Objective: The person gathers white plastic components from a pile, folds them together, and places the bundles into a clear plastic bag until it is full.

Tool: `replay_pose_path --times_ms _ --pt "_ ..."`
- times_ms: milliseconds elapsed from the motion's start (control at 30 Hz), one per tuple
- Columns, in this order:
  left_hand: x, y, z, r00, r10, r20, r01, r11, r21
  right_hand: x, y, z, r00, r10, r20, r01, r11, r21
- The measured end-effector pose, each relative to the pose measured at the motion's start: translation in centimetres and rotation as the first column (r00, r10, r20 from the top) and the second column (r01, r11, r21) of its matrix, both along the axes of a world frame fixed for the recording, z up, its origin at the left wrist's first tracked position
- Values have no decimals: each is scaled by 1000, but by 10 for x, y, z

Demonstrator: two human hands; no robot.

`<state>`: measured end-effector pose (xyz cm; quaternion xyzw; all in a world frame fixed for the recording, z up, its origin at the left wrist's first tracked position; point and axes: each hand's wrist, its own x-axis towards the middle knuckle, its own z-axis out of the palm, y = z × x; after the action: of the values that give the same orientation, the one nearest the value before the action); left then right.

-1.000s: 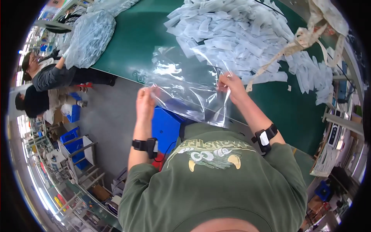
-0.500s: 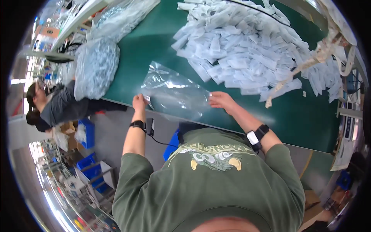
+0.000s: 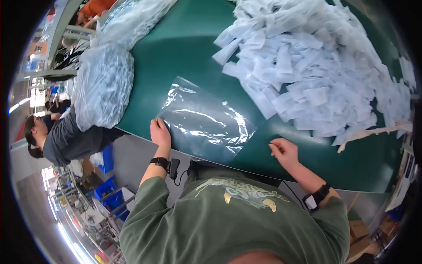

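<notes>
A clear plastic bag [image 3: 206, 121] lies spread on the green table in front of me, creased and shiny. My left hand [image 3: 161, 133] is closed on its left edge. To the right of the bag, my right hand [image 3: 285, 152] hovers over the table near its front edge, apart from the bag. Its fingers are loosely curled with a gap between thumb and forefinger, and nothing shows in them. A large heap of pale, translucent strip-like pieces [image 3: 303, 70] covers the far right of the table.
Large clear sacks filled with pale pieces [image 3: 105, 83] stand along the table's left side. A person in a dark top [image 3: 72, 136] is beyond them. A cream-coloured strip [image 3: 373, 131] lies at the heap's right. Blue bins [image 3: 110, 193] stand on the floor at left.
My right hand has let go of the bag's right corner and moved right, away from it. The bag lies flatter now. The view has shifted, bringing the heap closer.
</notes>
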<state>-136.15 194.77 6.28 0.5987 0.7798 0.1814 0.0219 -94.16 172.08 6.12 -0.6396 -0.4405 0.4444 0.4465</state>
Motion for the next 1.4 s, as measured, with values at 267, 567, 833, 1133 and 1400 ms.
replay_pose_path --times_ms 267,567,833,1133,1400 --pt "-22 9 -22 975 -112 191 89 988 127 -8 13 15 967 49 248 -60 998 34" --pt "-68 90 -14 918 -326 227 200 874 443 -90 108 20 750 -113 652 -301 819 488" --pt "46 -62 22 533 -845 42 815 527 240 -30 92 10 319 -220 922 -103 959 265" --pt "26 4 0 573 -818 -51 815 563 135 -43 46 6 615 -163 772 -35 972 233" --pt "148 -78 47 146 -989 27 969 148 197 -71 72 42 734 312 603 -433 899 62"
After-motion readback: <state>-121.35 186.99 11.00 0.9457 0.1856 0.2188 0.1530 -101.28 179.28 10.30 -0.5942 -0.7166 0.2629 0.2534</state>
